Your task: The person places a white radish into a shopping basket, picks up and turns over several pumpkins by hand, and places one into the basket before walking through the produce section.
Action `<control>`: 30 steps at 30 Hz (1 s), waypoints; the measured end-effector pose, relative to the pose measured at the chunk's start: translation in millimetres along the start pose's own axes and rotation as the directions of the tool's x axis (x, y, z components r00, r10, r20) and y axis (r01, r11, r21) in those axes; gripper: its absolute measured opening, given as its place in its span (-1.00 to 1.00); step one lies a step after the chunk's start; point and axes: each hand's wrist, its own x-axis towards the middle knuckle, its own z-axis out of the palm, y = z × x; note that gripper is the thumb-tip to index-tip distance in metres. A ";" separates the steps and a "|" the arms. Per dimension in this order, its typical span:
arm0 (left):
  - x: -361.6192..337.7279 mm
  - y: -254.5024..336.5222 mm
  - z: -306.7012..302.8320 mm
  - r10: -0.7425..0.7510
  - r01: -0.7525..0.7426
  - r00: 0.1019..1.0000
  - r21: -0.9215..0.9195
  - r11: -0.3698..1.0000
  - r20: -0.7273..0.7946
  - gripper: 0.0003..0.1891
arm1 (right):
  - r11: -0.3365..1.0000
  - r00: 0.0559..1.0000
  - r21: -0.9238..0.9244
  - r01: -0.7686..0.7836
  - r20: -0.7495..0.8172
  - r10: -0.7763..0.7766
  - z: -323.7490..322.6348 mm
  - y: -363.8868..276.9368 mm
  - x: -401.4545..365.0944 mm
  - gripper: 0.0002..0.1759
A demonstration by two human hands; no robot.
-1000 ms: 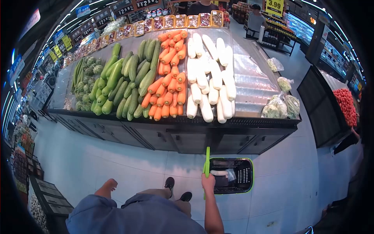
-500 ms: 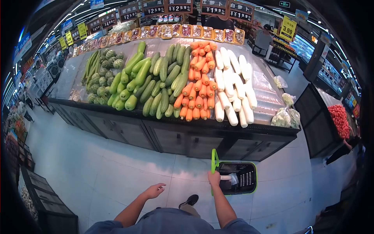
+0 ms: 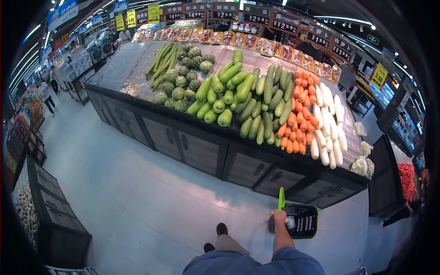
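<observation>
My right hand (image 3: 279, 216) is closed around the bright green handle of a black shopping basket (image 3: 316, 221), low to my right. Inside the basket lies a whitish thing in clear plastic (image 3: 289, 223), partly hidden by my hand and the basket's side. My left hand is out of view. In front of me, piles of vegetables cover a slanted stand: green gourds (image 3: 224, 94), cucumbers (image 3: 268, 98), carrots (image 3: 300, 121) and white radishes (image 3: 327, 130).
Small striped melons (image 3: 181, 82) and long green beans (image 3: 165, 62) fill the stand's left part. Packed trays (image 3: 227, 38) line its back edge. Dark cabinet doors (image 3: 199, 151) form its front. Another bin (image 3: 64, 215) stands at left. People (image 3: 47, 96) walk in the left aisle.
My view has turned left, so the stand and the basket appear further right. My left hand has dropped out of view. My right hand keeps its hold on the basket's handle.
</observation>
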 end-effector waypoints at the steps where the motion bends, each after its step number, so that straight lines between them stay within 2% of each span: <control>1: -9.4 -6.8 -15.8 0.030 -0.030 1.000 -0.058 0.998 0.002 -0.69 | 0.999 1.000 0.033 -0.004 -0.004 0.005 7.5 -4.9 -8.1 -0.57; 3: -36.8 -15.4 -46.2 0.088 -0.089 0.996 -0.163 0.983 -0.012 -0.67 | 0.998 0.998 0.061 -0.016 0.054 0.012 24.9 -18.0 -24.5 -0.61; 4: -52.9 -24.3 -58.0 0.112 -0.114 0.994 -0.212 0.971 -0.021 -0.66 | 0.998 1.000 0.059 -0.016 0.023 0.015 34.9 -24.3 -34.1 -0.60; 5: -2.8 -1.4 -51.9 -0.278 0.249 0.936 -0.152 0.957 -0.215 -0.56 | 0.998 1.000 0.057 -0.017 -0.010 0.017 25.4 -48.5 -57.3 -0.58; 6: 29.1 26.2 -29.2 -0.418 0.516 0.804 0.146 0.844 -0.424 -0.74 | 0.999 1.000 0.047 -0.010 0.003 0.010 27.8 -62.5 -71.8 -0.58; 7: 53.7 54.7 -27.4 -0.436 0.472 0.880 0.265 0.841 -0.187 -0.78 | 1.000 1.000 0.025 -0.001 -0.031 0.002 31.0 -74.7 -83.0 -0.58; 8: 90.2 108.2 1.1 -0.184 0.219 0.974 0.363 0.906 -0.130 -0.79 | 1.000 0.998 -0.004 0.012 -0.055 -0.013 49.5 -99.7 -93.3 -0.58; 9: 100.4 150.3 30.5 -0.083 0.153 0.968 0.297 0.942 -0.235 -0.80 | 1.000 0.999 -0.008 0.015 -0.045 -0.016 57.7 -112.2 -98.0 -0.58; 10: 130.2 175.6 25.7 -0.050 0.061 0.996 0.151 0.987 -0.073 -0.75 | 1.000 1.000 -0.007 -0.020 -0.021 0.020 65.7 -121.3 -102.8 -0.59; 11: 141.3 213.6 48.2 0.022 0.016 0.987 0.238 0.971 -0.157 -0.65 | 0.998 0.998 -0.005 -0.059 -0.001 0.059 75.3 -130.4 -105.2 -0.59; 13: 164.1 289.3 69.2 0.131 -0.091 0.989 0.424 0.901 -0.066 -0.61 | 0.993 0.994 -0.043 -0.108 -0.002 0.108 103.2 -139.6 -101.8 -0.61; 15: 183.8 363.4 79.9 0.183 -0.167 0.983 0.554 0.816 0.028 -0.60 | 0.997 0.995 0.002 -0.071 -0.072 0.071 130.1 -150.3 -104.4 -0.60; 16: 195.9 395.2 75.9 0.256 -0.241 0.965 0.613 0.752 0.065 -0.61 | 0.997 0.995 0.009 -0.071 -0.076 0.072 146.0 -159.5 -107.0 -0.60; 17: 208.0 423.9 70.0 0.322 -0.309 0.941 0.668 0.677 0.108 -0.61 | 0.997 0.994 0.000 -0.083 -0.070 0.083 159.2 -169.6 -111.8 -0.60; 19: 227.4 476.3 52.2 0.400 -0.368 0.910 0.655 0.660 0.109 -0.63 | 0.986 0.982 -0.024 -0.168 -0.090 0.165 180.7 -192.8 -129.0 -0.60; 20: 228.2 499.4 44.7 0.382 -0.354 0.918 0.661 0.661 0.109 -0.63 | 0.985 0.984 -0.079 -0.157 -0.101 0.149 194.8 -197.6 -134.7 -0.59; 22: 231.2 543.1 30.9 0.304 -0.242 0.950 0.453 0.858 -0.067 -0.63 | 0.981 0.984 -0.093 -0.168 -0.077 0.161 205.9 -235.6 -158.8 -0.59; 27: 266.6 578.1 -57.4 0.184 -0.115 0.973 0.402 0.909 -0.137 -0.64 | 0.971 0.971 -0.045 -0.236 -0.060 0.233 254.3 -296.5 -208.8 -0.61; 29: 283.2 577.9 -108.3 0.039 0.054 0.977 0.425 0.904 -0.207 -0.63 | 0.966 0.968 -0.064 -0.250 -0.037 0.248 267.7 -335.8 -233.9 -0.62; 30: 285.4 580.9 -129.9 -0.016 0.120 0.972 0.436 0.892 -0.234 -0.63 | 0.975 0.979 -0.088 -0.203 -0.042 0.200 276.4 -350.8 -245.7 -0.62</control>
